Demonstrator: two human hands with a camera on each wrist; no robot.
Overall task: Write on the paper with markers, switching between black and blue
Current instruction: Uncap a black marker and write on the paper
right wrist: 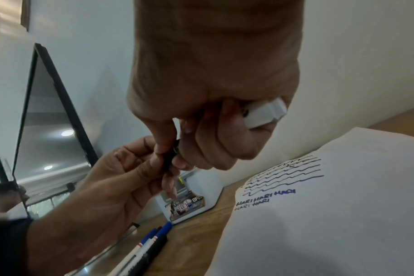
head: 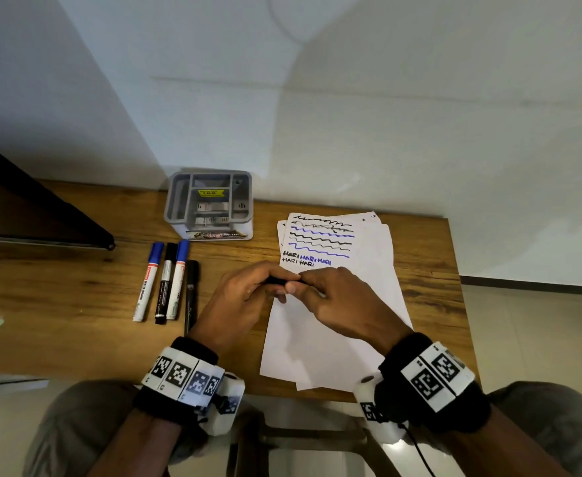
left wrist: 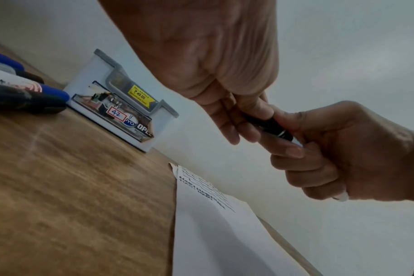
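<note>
Both hands hold one black-capped marker above the upper part of the paper. My left hand pinches its black cap between thumb and fingers. My right hand is curled round the white barrel, whose end sticks out of the fist. Cap and barrel meet between the two hands; whether the cap is fully seated is hidden. The paper carries black and blue wavy lines and the word HARI in both colours.
Left of the paper lie a blue marker, a black marker, another blue marker and a black pen. A grey organiser stands by the wall. A dark-framed board leans at the far left.
</note>
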